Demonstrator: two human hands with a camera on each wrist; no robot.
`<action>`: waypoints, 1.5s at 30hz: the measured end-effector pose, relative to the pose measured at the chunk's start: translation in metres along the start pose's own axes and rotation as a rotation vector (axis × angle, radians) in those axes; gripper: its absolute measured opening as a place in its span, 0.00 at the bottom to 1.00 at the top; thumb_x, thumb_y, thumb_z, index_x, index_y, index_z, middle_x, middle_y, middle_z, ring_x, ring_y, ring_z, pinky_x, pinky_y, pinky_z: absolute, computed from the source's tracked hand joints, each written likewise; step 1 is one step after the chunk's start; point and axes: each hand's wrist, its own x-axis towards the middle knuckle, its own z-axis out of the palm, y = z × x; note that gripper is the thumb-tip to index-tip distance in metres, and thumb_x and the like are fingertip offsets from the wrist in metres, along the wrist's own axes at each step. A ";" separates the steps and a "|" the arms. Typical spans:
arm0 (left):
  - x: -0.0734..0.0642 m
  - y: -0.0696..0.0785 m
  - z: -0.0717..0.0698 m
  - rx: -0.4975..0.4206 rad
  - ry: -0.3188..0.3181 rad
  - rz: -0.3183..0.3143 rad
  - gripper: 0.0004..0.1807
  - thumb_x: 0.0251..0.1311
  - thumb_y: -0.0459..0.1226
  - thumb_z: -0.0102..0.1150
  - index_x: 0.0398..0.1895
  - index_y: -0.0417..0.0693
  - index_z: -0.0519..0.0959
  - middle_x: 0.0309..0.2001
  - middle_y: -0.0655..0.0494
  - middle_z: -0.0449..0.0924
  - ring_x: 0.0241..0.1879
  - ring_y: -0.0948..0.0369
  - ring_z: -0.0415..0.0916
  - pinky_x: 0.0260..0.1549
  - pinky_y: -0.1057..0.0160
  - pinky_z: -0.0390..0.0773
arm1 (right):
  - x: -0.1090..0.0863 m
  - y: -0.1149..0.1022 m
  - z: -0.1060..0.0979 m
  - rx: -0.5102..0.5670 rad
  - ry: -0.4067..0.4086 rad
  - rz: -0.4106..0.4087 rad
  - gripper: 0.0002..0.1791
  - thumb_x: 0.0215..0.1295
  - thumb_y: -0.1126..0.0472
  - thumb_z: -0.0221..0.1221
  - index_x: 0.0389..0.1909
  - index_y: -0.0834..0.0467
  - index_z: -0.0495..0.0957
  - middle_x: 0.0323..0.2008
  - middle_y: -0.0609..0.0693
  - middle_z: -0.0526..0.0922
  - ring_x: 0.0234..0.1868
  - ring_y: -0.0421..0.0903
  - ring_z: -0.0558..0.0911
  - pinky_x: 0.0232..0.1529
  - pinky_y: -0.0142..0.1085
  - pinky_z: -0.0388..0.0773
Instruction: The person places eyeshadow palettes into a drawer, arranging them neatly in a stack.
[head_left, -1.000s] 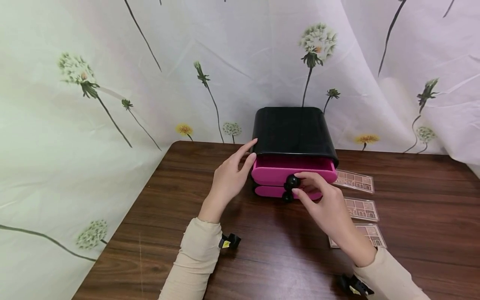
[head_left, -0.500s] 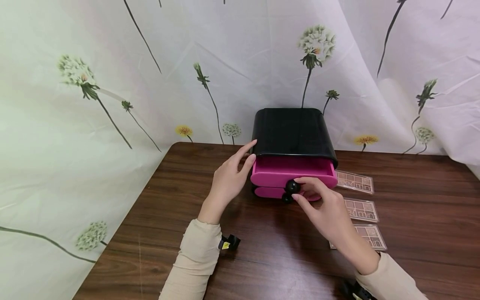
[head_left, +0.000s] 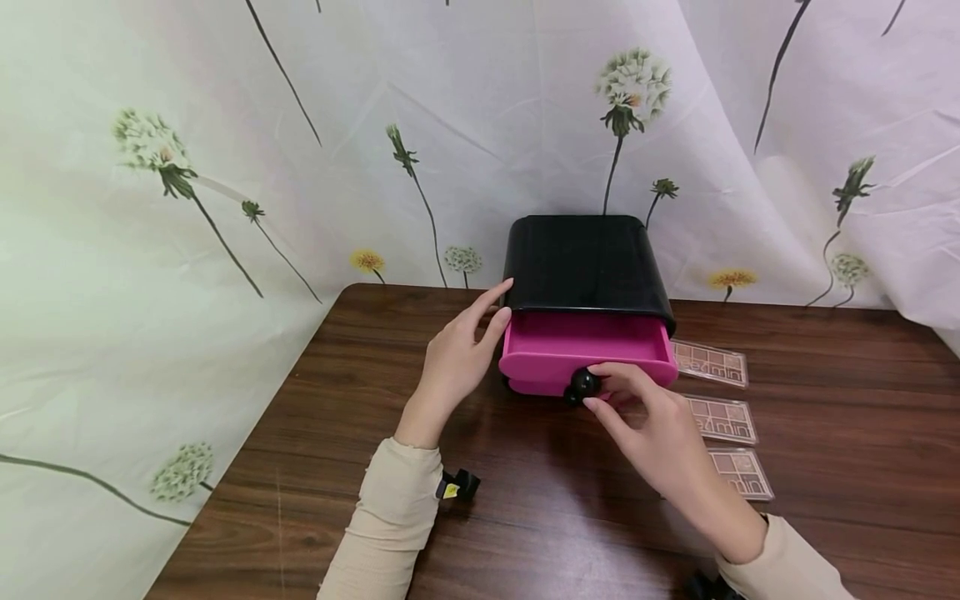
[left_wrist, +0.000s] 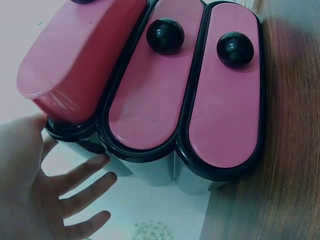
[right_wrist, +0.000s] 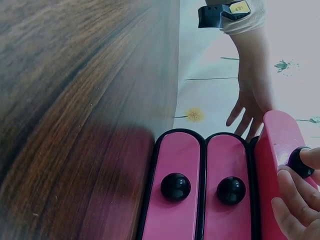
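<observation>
A black cabinet [head_left: 585, 260] with pink drawers stands against the back of the table. Its top drawer [head_left: 534, 365] is pulled partway out, and the visible part of its inside holds nothing. My right hand [head_left: 663, 429] pinches the round black drawer knob [head_left: 584, 382] between thumb and fingers. At the cabinet's front left edge, my left hand [head_left: 457, 357] touches the side with straight, spread fingers. In the left wrist view, the middle drawer [left_wrist: 150, 100] and bottom drawer [left_wrist: 225, 110] are closed, each with a black ball knob.
Several-pan makeup palettes lie to the right of the cabinet: a far palette [head_left: 711, 364], a middle palette [head_left: 723, 419] and a near palette [head_left: 742, 473], partly behind my right arm. A flower-print cloth [head_left: 480, 125] hangs behind the brown wooden table [head_left: 315, 442].
My right hand has drawn the top drawer further out toward me by its knob, so more of the pink inside shows. The left hand has stayed at the cabinet's side.
</observation>
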 end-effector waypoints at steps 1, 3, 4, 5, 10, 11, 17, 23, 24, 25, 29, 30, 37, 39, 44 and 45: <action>0.000 0.000 0.000 0.000 0.000 0.002 0.28 0.73 0.63 0.35 0.74 0.79 0.61 0.61 0.57 0.76 0.53 0.58 0.76 0.40 0.50 0.74 | 0.000 0.000 0.000 -0.002 0.001 -0.004 0.23 0.51 0.73 0.72 0.49 0.56 0.80 0.32 0.43 0.85 0.34 0.37 0.83 0.34 0.24 0.78; 0.001 0.000 0.000 -0.001 -0.001 0.005 0.28 0.73 0.63 0.35 0.74 0.79 0.61 0.61 0.57 0.76 0.54 0.58 0.76 0.41 0.50 0.74 | -0.001 -0.001 -0.001 -0.005 0.003 -0.010 0.24 0.51 0.74 0.72 0.49 0.56 0.80 0.33 0.43 0.85 0.34 0.37 0.83 0.34 0.23 0.78; 0.001 0.000 0.000 -0.002 -0.002 0.006 0.28 0.73 0.63 0.35 0.74 0.79 0.61 0.61 0.57 0.76 0.54 0.58 0.76 0.41 0.50 0.74 | -0.001 -0.002 -0.001 -0.005 0.004 -0.013 0.24 0.51 0.74 0.72 0.49 0.56 0.80 0.33 0.43 0.85 0.34 0.37 0.83 0.34 0.23 0.78; 0.001 0.001 0.000 -0.002 -0.003 0.006 0.28 0.73 0.63 0.35 0.74 0.79 0.61 0.61 0.57 0.76 0.54 0.58 0.76 0.41 0.49 0.74 | -0.002 -0.002 -0.001 -0.005 0.005 -0.017 0.24 0.51 0.74 0.72 0.49 0.56 0.80 0.33 0.43 0.85 0.34 0.37 0.83 0.34 0.24 0.78; 0.001 0.001 0.000 -0.010 -0.004 0.004 0.28 0.72 0.64 0.35 0.73 0.80 0.61 0.61 0.57 0.76 0.55 0.58 0.76 0.44 0.47 0.74 | -0.003 -0.004 -0.004 0.006 0.002 -0.031 0.25 0.50 0.75 0.72 0.49 0.56 0.80 0.32 0.43 0.85 0.33 0.37 0.83 0.31 0.25 0.78; 0.001 0.001 0.000 -0.011 -0.003 0.004 0.28 0.72 0.64 0.35 0.73 0.80 0.61 0.61 0.57 0.76 0.55 0.58 0.76 0.44 0.47 0.74 | -0.004 -0.005 -0.004 0.009 0.000 -0.032 0.25 0.50 0.75 0.72 0.49 0.56 0.80 0.32 0.42 0.85 0.33 0.37 0.83 0.31 0.25 0.78; 0.002 0.001 0.001 -0.008 -0.001 0.001 0.28 0.72 0.64 0.34 0.73 0.80 0.61 0.61 0.58 0.76 0.55 0.58 0.76 0.44 0.47 0.74 | -0.006 -0.006 -0.005 0.029 -0.011 -0.043 0.25 0.50 0.76 0.72 0.49 0.56 0.81 0.32 0.42 0.85 0.32 0.37 0.82 0.30 0.25 0.77; 0.001 0.001 0.000 -0.005 -0.003 -0.006 0.28 0.72 0.64 0.35 0.73 0.80 0.61 0.61 0.57 0.76 0.55 0.58 0.76 0.44 0.47 0.74 | -0.008 -0.007 -0.005 0.037 -0.014 -0.077 0.26 0.48 0.77 0.72 0.48 0.56 0.81 0.32 0.43 0.86 0.32 0.37 0.83 0.30 0.23 0.76; 0.001 0.001 0.000 -0.005 -0.003 -0.006 0.28 0.72 0.63 0.35 0.73 0.80 0.61 0.61 0.57 0.76 0.55 0.58 0.76 0.44 0.47 0.74 | -0.008 -0.007 -0.004 0.038 -0.014 -0.081 0.26 0.48 0.77 0.72 0.48 0.56 0.81 0.33 0.43 0.86 0.32 0.37 0.83 0.30 0.23 0.76; 0.001 0.001 0.000 -0.005 -0.003 -0.007 0.28 0.72 0.63 0.35 0.73 0.80 0.61 0.61 0.57 0.76 0.55 0.58 0.76 0.44 0.47 0.74 | -0.009 -0.007 -0.004 0.041 -0.014 -0.086 0.26 0.48 0.77 0.72 0.48 0.56 0.81 0.33 0.44 0.86 0.32 0.38 0.83 0.30 0.24 0.77; 0.001 0.001 0.000 -0.004 -0.004 -0.009 0.28 0.72 0.64 0.35 0.73 0.80 0.61 0.61 0.57 0.76 0.55 0.58 0.76 0.44 0.47 0.74 | -0.010 -0.005 -0.004 0.029 -0.018 -0.095 0.26 0.47 0.76 0.72 0.49 0.56 0.81 0.33 0.43 0.86 0.32 0.38 0.83 0.30 0.26 0.77; 0.001 0.001 0.000 -0.004 -0.004 -0.009 0.28 0.72 0.64 0.34 0.73 0.80 0.61 0.61 0.57 0.76 0.55 0.58 0.76 0.44 0.47 0.74 | -0.011 -0.005 -0.004 0.025 -0.019 -0.096 0.26 0.47 0.76 0.72 0.49 0.56 0.81 0.33 0.43 0.86 0.32 0.38 0.83 0.29 0.26 0.77; 0.001 0.000 0.001 -0.003 0.000 -0.004 0.28 0.72 0.64 0.34 0.73 0.80 0.61 0.61 0.57 0.76 0.55 0.58 0.76 0.44 0.47 0.74 | -0.013 -0.003 -0.004 0.007 -0.018 -0.106 0.27 0.47 0.76 0.72 0.49 0.55 0.81 0.33 0.42 0.86 0.33 0.38 0.83 0.32 0.25 0.77; 0.001 0.000 0.001 -0.004 0.000 -0.004 0.28 0.72 0.64 0.34 0.73 0.80 0.61 0.61 0.57 0.76 0.54 0.58 0.76 0.44 0.47 0.74 | -0.013 -0.003 -0.003 0.007 -0.015 -0.115 0.27 0.47 0.76 0.73 0.49 0.55 0.81 0.33 0.43 0.86 0.32 0.38 0.83 0.32 0.25 0.76; 0.001 0.000 0.001 -0.002 0.001 -0.008 0.27 0.72 0.63 0.35 0.73 0.80 0.61 0.61 0.57 0.77 0.54 0.58 0.76 0.44 0.47 0.74 | -0.015 -0.001 -0.004 0.001 -0.012 -0.128 0.29 0.46 0.76 0.73 0.50 0.54 0.81 0.33 0.42 0.86 0.32 0.37 0.83 0.32 0.25 0.76; 0.001 0.000 0.001 -0.002 0.002 -0.006 0.27 0.73 0.63 0.35 0.73 0.80 0.61 0.61 0.57 0.77 0.54 0.58 0.76 0.44 0.47 0.74 | -0.016 -0.001 -0.004 0.000 -0.013 -0.128 0.29 0.45 0.76 0.73 0.51 0.54 0.81 0.33 0.42 0.85 0.32 0.37 0.82 0.31 0.25 0.75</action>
